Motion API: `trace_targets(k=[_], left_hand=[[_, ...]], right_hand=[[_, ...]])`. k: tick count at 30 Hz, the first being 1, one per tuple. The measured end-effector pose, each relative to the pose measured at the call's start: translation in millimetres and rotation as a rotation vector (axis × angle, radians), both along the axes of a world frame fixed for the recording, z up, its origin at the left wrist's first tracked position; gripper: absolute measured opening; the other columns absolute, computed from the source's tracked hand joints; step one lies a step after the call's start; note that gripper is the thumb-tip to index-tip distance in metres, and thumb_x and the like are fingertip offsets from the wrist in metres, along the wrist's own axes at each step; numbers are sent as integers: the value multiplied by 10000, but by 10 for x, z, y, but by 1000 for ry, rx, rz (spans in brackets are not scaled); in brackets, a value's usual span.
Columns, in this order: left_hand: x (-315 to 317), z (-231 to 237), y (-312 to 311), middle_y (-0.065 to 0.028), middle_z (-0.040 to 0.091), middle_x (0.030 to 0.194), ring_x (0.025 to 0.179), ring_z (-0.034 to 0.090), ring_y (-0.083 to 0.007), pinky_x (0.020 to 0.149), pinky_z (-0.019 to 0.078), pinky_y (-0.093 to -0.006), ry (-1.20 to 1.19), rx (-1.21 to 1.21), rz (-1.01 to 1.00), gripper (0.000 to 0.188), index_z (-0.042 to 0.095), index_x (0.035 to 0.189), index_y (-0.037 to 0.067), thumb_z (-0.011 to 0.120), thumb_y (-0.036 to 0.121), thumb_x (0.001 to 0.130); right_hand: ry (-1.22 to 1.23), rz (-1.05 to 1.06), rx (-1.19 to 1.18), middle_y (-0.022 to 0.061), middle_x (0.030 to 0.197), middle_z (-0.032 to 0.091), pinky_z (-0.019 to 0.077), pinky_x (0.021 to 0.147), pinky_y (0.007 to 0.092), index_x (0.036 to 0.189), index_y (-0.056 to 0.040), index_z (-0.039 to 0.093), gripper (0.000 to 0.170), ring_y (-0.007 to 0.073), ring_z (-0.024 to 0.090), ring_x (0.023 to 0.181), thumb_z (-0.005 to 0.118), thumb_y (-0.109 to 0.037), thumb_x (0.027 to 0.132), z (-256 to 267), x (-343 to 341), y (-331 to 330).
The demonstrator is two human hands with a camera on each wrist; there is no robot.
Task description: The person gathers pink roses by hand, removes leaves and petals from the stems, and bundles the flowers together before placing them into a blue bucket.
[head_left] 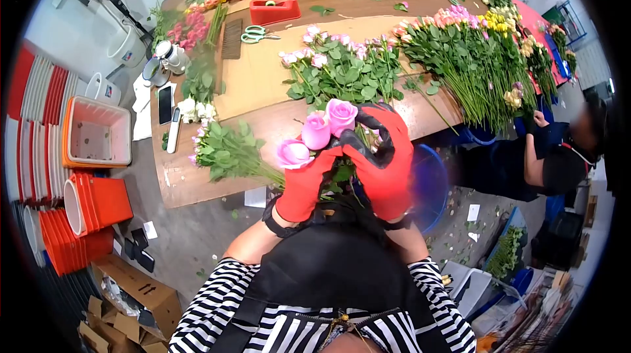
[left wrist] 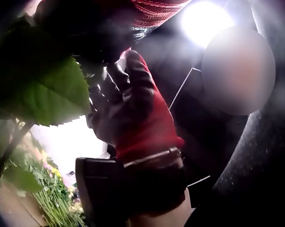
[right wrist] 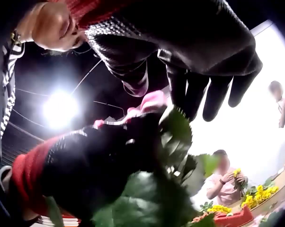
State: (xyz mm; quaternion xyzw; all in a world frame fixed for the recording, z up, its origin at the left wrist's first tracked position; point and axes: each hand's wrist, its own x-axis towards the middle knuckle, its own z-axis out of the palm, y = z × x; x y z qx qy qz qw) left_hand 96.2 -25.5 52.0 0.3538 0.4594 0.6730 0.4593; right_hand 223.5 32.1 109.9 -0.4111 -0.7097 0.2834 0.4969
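Note:
Three pink roses (head_left: 315, 131) stand side by side in front of the person's chest, over the table's near edge. Just below the blooms the left hand (head_left: 303, 188), in a red glove with black palm, grips them, its fingers bent in the left wrist view. The right hand (head_left: 386, 172), gloved alike, arches beside the rightmost bloom. In the right wrist view the right hand (right wrist: 194, 42) hangs above the roses with its fingers extended and its thumb apart, nothing between them. Green leaves (right wrist: 140, 198) hang below the left hand; the stems are mostly hidden by the hands.
On the wooden table (head_left: 190, 185) lie pale pink roses (head_left: 348, 67), a large rose pile (head_left: 460, 57), green-handled scissors (head_left: 255, 35), a red tape dispenser (head_left: 275, 10) and a phone (head_left: 165, 104). A blue bucket (head_left: 430, 188) stands by the right arm. Another person (head_left: 526, 162) is at the right.

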Motion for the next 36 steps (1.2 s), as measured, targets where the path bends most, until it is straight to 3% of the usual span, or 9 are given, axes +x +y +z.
trace_targets(k=[3,7,10,13,15,20,23,29,36], left_hand=[[-24,-61,-86,-65,672,1045,936,633,-129,797,516,-288,28,-95,-78,225,659,1063,-17,665,22,841],[-127,-181,-60,-44,677,1015,903,633,-120,765,515,-281,614,279,-21,208,669,1057,-1,672,65,860],[-133,-215,-37,-35,677,1000,866,630,-111,737,514,-277,97,60,-21,206,675,1061,4,667,77,868],[-231,-1,2,-22,668,976,828,612,-99,705,502,-270,-167,-124,-90,201,673,1058,9,658,92,875],[-287,8,35,-8,653,937,812,590,-91,692,483,-260,-5,-19,-151,219,655,1072,16,655,108,872],[-310,-24,64,-40,655,1001,884,616,-130,759,502,-278,-327,-109,-359,319,616,1134,5,672,43,823],[-279,133,55,-86,660,1076,982,634,-181,869,511,-318,-323,-157,-350,383,584,1178,-35,666,-9,805],[-134,-172,24,-94,615,1222,1075,601,-189,947,466,-344,-164,59,-212,377,586,1221,1,636,20,847],[-214,-196,-5,-59,701,992,968,644,-221,875,487,-353,87,62,-169,174,709,1015,56,625,56,862]], right_hand=[[180,6,-95,123,1110,640,420,962,379,1058,-17,644,366,280,583,1048,715,-37,700,-187,-81,8],[799,91,-435,70,1019,640,462,879,284,1079,16,612,256,163,594,969,611,-9,824,-319,-148,-33],[979,127,-549,56,1069,615,417,958,281,1134,12,566,260,146,571,1026,574,-68,886,-343,-65,78],[584,26,-301,145,1369,503,354,1069,341,1336,31,468,594,236,458,1289,634,84,768,-232,89,114],[430,101,-291,154,1364,507,306,1095,362,1335,41,472,590,244,454,1288,637,21,769,-139,161,136],[353,528,-609,133,1274,560,341,1070,372,1236,43,548,533,231,496,1229,694,-21,728,8,174,113],[214,389,-299,137,1174,597,452,963,368,1196,-1,580,553,264,584,1094,761,-15,674,-58,25,91],[227,171,-270,123,1111,607,471,936,381,1116,-25,606,531,306,573,1071,820,-43,631,-24,-172,-63],[2,75,-26,124,1112,634,456,940,398,1036,-42,645,394,311,568,1078,784,-38,667,81,-88,-31]])
